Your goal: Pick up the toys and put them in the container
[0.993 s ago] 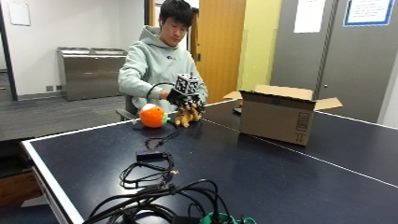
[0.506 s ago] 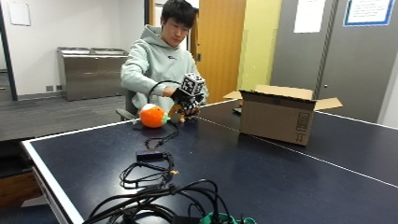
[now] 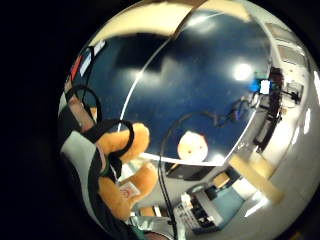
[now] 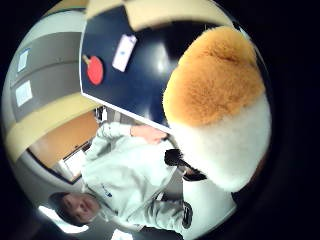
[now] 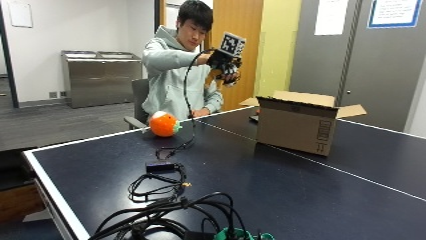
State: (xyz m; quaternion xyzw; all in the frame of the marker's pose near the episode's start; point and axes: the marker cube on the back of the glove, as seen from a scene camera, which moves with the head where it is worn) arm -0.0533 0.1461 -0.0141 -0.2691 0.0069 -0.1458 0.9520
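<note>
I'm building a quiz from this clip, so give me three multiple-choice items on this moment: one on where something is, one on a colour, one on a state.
1. Where is the orange ball?
A. on the table
B. inside the box
C. in the gloved hand

2. What colour is the plush toy at the palm?
A. green and black
B. orange and white
C. all blue

3. How is the cardboard box?
A. taped shut
B. flattened
C. upright, flaps open

Answers: 1 A, it rests on the table near the person. 2 B, orange fur above white shows in the thumb side view. 3 C, its flaps spread outward. The right hand holds the toy raised above the table.
</note>
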